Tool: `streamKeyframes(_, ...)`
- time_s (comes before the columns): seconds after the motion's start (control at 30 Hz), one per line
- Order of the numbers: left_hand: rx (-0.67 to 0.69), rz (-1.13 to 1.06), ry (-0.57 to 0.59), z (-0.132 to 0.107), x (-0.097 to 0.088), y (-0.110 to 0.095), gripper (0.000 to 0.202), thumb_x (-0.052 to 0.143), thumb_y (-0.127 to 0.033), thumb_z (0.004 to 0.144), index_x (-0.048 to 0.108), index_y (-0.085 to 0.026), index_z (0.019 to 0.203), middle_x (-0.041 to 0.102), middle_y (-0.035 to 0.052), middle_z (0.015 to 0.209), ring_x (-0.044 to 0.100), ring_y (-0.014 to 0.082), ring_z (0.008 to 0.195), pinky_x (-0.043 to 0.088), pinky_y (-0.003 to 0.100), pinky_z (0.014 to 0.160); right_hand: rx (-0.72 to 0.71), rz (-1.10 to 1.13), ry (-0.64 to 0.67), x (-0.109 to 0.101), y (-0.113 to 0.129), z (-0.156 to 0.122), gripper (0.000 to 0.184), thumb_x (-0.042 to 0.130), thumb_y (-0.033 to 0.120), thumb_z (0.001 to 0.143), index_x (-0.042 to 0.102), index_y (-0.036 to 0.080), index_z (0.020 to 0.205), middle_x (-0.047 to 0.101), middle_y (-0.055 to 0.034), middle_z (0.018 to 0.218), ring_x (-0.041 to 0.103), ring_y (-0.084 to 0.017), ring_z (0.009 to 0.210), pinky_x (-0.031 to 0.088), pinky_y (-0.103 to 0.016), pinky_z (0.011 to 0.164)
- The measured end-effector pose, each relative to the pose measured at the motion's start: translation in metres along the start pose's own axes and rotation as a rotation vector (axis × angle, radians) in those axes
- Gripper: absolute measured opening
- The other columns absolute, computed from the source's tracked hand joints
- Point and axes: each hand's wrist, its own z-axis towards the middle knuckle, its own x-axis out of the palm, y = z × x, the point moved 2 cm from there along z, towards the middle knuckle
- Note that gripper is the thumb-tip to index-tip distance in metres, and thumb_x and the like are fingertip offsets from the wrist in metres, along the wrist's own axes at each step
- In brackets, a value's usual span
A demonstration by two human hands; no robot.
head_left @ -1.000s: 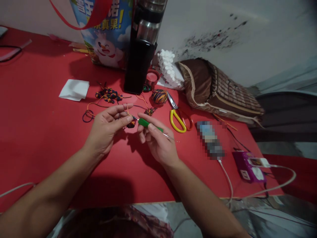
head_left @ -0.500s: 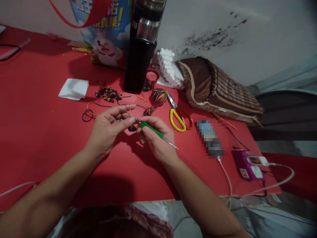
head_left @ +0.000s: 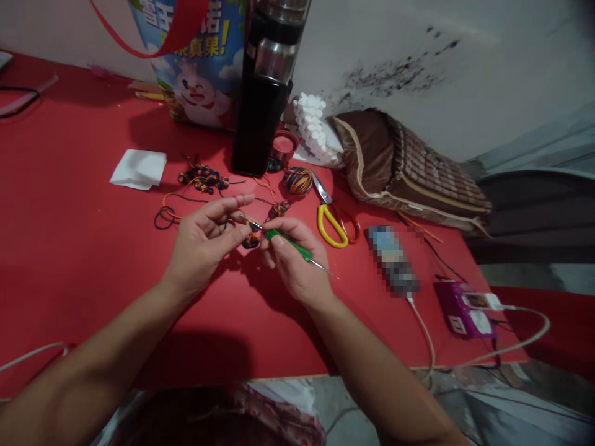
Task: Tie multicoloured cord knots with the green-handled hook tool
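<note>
In my right hand point(head_left: 302, 263) is a crochet hook with a green handle point(head_left: 297, 249), its metal shaft pointing left toward my other hand. My left hand point(head_left: 202, 238) pinches a small crocheted piece point(head_left: 251, 240) of dark, orange and purple yarn. Yarn runs up over its raised index finger. Loops of the piece sit around the hook's shaft, between the two hands. Just behind lie a small yarn bundle point(head_left: 278, 210) and a larger ball of multicoloured yarn point(head_left: 298, 180). A crocheted strip point(head_left: 203, 178) lies behind my left hand, with loose strands around it.
Scissors with yellow handles point(head_left: 332, 226) lie right of the yarn. A black phone point(head_left: 260, 124) leans on a metal flask point(head_left: 276, 56), beside a printed bag point(head_left: 199, 80). Folded white paper point(head_left: 138, 169) is at left; a purple box point(head_left: 465, 310) with cables sits at right.
The hook and my right hand have shifted slightly right, so more of the shaft shows between the hands. My left hand has barely moved.
</note>
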Motion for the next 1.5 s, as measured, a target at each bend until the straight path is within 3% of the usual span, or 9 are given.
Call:
streamKeyframes(0.3,0.031,0.091,-0.026,-0.0024,0.0060,-0.0060,0.043,0.088,-0.013,0.075,0.086,-0.022,0.117,0.076,0.0026,0.093,0.059,0.0089,0.069,0.048,0.019,0.060,0.017,-0.024,-0.007,0.0008,0.0003,-0.0004,0.017,0.077,0.037,0.098,0.074,0.026,0.109,0.072,0.0023,0.085,0.056,-0.009,0.059,0.049,-0.027,0.061)
streamKeyframes(0.87,0.063,0.155,-0.072,-0.0049,0.0074,-0.0078,0.042,0.088,-0.013,0.076,0.086,-0.023,0.116,0.072,0.0014,0.085,0.060,0.0120,0.065,0.048,0.025,0.060,0.030,-0.106,-0.015,0.0005,0.0018,-0.0037,0.020,0.076,0.042,0.098,0.072,0.026,0.111,0.072,0.0006,0.087,0.056,-0.011,0.061,0.051,-0.029,0.061)
streamKeyframes(1.07,0.071,0.160,-0.058,-0.0051,0.0074,-0.0076,0.041,0.088,-0.015,0.076,0.086,-0.024,0.116,0.072,0.0016,0.087,0.061,0.0119,0.066,0.047,0.025,0.060,-0.007,-0.134,0.026,0.0000,0.0022,-0.0056,0.021,0.071,0.038,0.102,0.074,0.029,0.121,0.072,-0.0002,0.092,0.058,-0.012,0.065,0.052,-0.030,0.065)
streamKeyframes(1.5,0.065,0.180,-0.058,-0.0055,0.0075,-0.0094,0.037,0.089,-0.018,0.077,0.087,-0.023,0.113,0.077,0.0031,0.088,0.062,0.0127,0.066,0.051,0.026,0.060,0.051,-0.106,0.014,-0.0017,0.0022,-0.0028,0.023,0.075,0.043,0.098,0.072,0.026,0.113,0.072,-0.0001,0.089,0.058,-0.012,0.063,0.053,-0.030,0.063)
